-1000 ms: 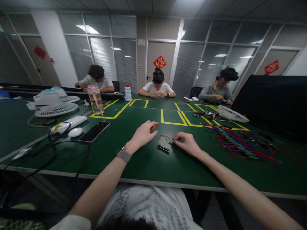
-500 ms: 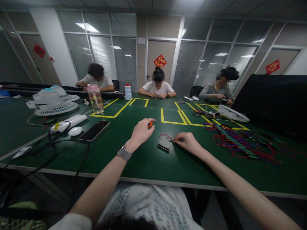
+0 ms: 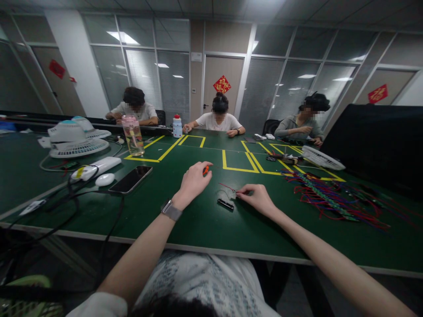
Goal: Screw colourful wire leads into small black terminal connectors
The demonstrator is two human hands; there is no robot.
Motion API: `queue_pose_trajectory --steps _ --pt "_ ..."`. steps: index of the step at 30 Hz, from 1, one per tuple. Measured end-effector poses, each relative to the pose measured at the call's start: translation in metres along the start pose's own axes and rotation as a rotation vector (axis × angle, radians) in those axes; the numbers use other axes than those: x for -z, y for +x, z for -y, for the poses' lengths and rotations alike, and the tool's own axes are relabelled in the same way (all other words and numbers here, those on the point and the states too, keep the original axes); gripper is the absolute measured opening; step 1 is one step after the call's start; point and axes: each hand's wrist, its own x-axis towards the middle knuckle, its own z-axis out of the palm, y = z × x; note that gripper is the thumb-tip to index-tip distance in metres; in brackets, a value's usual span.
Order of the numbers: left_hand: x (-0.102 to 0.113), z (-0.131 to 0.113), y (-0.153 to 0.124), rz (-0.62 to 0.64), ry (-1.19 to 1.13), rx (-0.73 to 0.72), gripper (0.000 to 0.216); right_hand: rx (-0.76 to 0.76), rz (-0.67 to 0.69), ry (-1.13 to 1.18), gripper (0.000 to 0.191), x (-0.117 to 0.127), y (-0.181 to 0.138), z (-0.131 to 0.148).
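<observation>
My left hand (image 3: pixel 195 179) is closed around a small orange object (image 3: pixel 206 170); the fingers hide most of it, so its kind does not show. To the right, my right hand (image 3: pixel 254 197) pinches a tiny part at the end of thin wires (image 3: pixel 226 186). One wire is red and sticks out to the left; another, paler one curves below it. Close under the wires, a short black bar-shaped part (image 3: pixel 225 204) lies on the green table, apart from both hands.
Bundled circuit boards with red and blue wires (image 3: pixel 325 196) lie to the right. At left are a phone (image 3: pixel 131 179), a white power strip (image 3: pixel 99 168), cables, a pink-lidded bottle (image 3: pixel 133 136) and white fans (image 3: pixel 77 138). Yellow tape marks the table; three people sit across.
The wires in my right hand have shifted, the red one now straighter and apart from the other. My right hand moved slightly left. The middle person's hands have moved apart.
</observation>
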Motion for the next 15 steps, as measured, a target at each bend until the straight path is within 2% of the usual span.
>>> queue_pose_trajectory --steps 3,5,11,15 --pt "0.001 0.003 0.002 -0.045 0.014 0.042 0.031 -0.073 0.061 0.318 0.024 -0.009 -0.001 0.01" --pt "0.001 0.004 0.002 -0.061 0.018 0.063 0.031 -0.086 0.096 0.419 0.028 -0.014 -0.003 0.017" --pt "0.004 0.003 0.003 -0.088 0.012 0.109 0.03 -0.09 0.104 0.461 0.028 -0.02 -0.007 0.024" --pt "0.004 0.002 0.003 -0.085 0.008 0.107 0.029 -0.034 0.102 0.397 0.024 -0.021 -0.007 0.022"
